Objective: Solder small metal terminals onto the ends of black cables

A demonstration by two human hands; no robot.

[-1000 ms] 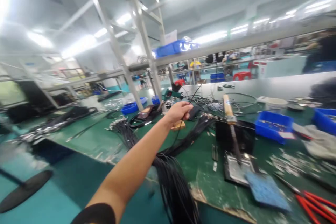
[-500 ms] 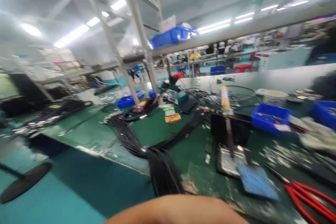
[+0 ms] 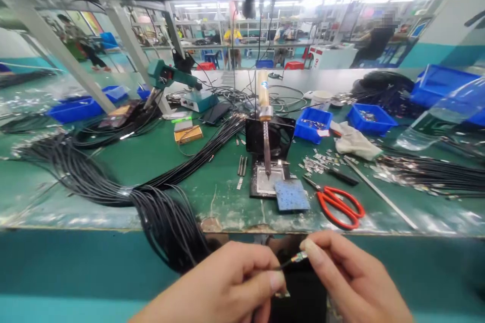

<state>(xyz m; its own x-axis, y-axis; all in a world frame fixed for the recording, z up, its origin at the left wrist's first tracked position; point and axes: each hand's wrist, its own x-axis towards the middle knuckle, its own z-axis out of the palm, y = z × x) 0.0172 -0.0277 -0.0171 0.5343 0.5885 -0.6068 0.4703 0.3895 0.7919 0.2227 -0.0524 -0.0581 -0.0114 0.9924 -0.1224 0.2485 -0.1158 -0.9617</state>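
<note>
My left hand (image 3: 242,277) is closed in a pinch around a thin black cable (image 3: 285,265) in front of the bench edge. Coloured wires at the cable's tip run to a small connector (image 3: 300,256). My right hand (image 3: 348,277) pinches that connector between thumb and forefinger. A second small metal end (image 3: 285,293) pokes out below my left fingers; I cannot tell what it belongs to. Beyond the hands, a soldering iron (image 3: 264,96) with a wooden handle stands tip down over a metal tray (image 3: 265,181), beside a blue sponge (image 3: 291,196).
Red-handled scissors (image 3: 341,207) lie near the bench edge. A thick bundle of black cables (image 3: 166,222) hangs over it at left. Blue bins (image 3: 312,123), loose metal connectors (image 3: 318,161), a white cloth (image 3: 354,141) and a plastic bottle (image 3: 435,121) cover the right side.
The view has swung right and levelled onto the soldering iron. Earlier only a piece of bare skin showed at the bottom; now both hands are in view with the cable and connector.
</note>
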